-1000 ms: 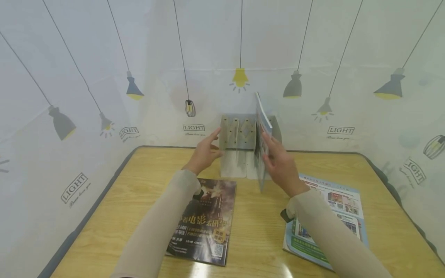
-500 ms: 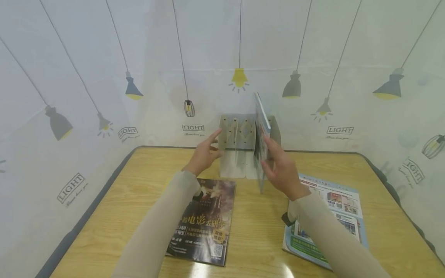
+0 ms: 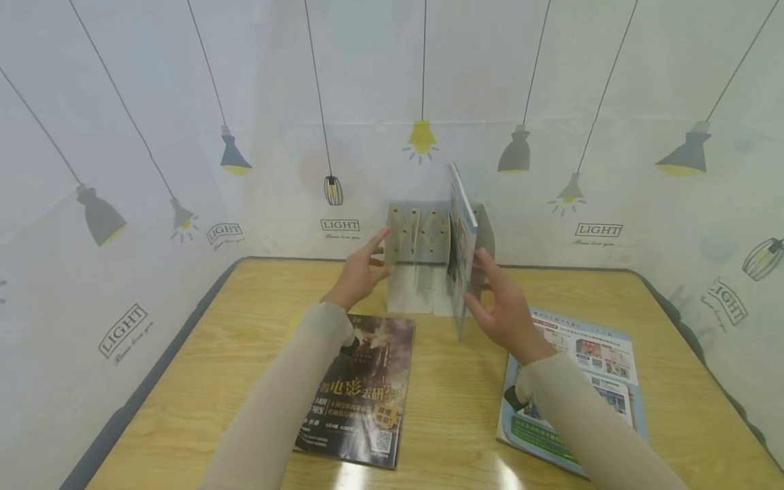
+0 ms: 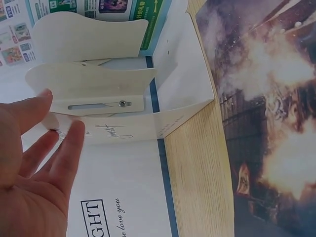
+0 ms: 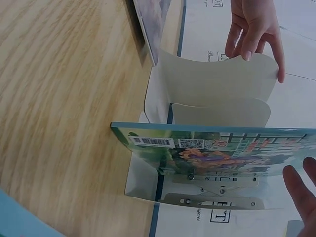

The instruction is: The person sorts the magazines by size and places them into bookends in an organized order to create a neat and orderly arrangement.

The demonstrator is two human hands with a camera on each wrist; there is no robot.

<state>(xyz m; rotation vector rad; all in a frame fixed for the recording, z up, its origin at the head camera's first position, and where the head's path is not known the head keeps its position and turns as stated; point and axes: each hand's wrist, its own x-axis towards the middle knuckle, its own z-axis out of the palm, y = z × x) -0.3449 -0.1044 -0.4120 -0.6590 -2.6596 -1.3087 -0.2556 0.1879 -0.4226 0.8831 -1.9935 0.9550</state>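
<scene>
A pale metal book rack (image 3: 410, 289) stands against the wall at the back of the table. In its right part a thin book (image 3: 463, 238) stands upright, its front end jutting past the rack. The right wrist view shows the book's green cover (image 5: 202, 153) with a barcode. My left hand (image 3: 358, 273) holds the rack's left outer panel (image 5: 222, 79) by the edge, one finger over the inner side and others against the outer face. Beside the book is my right hand (image 3: 505, 309), its fingers (image 5: 297, 190) spread and apart from the cover.
A dark magazine (image 3: 367, 388) lies flat at front left, partly under the left sleeve. At right lies a light-blue magazine (image 3: 603, 361), partly covered by the right sleeve. A white wall covering (image 3: 288, 170) printed with lamps surrounds the wooden table (image 3: 456, 408).
My right hand has drawn back to the right, off the book's side, and its fingers have parted from it. The book stays upright in the rack. My left hand remains at the panel.
</scene>
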